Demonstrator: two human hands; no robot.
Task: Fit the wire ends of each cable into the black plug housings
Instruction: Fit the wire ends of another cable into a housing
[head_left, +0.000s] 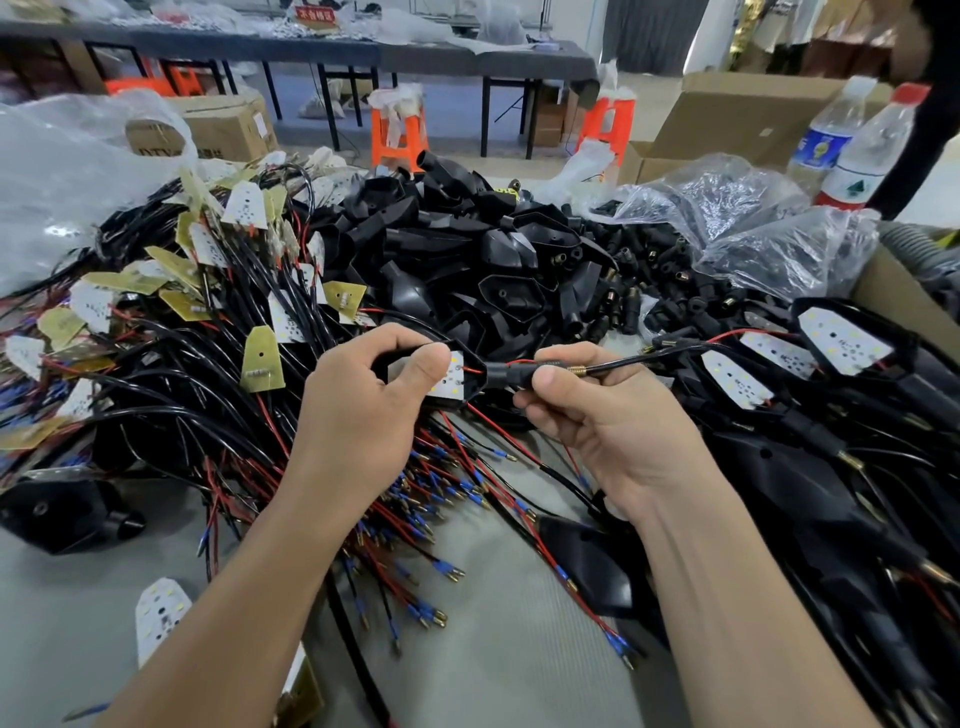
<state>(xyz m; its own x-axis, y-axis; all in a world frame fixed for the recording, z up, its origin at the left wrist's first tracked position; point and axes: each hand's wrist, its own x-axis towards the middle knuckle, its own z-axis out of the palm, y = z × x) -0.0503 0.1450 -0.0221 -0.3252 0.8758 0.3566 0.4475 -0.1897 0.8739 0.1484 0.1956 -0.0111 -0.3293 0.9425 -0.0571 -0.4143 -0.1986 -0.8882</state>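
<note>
left grip (363, 410) pinches housing (469, 364), right grip (602, 415) its stem (511, 373); wire pile (171, 364) alongside.

A cardboard box (223, 130) shows partly hidden letters "DTV"; white Chinese characters on the red sign (315, 14) are blurred.

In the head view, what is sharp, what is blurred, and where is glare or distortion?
Head view: the left hand gripping the black plastic housing and the right hand pinching the black cable sleeve are sharp; the far dark table is soft; the crumpled clear plastic bags glare; the two clear bottles lean, likely lens distortion.
</note>
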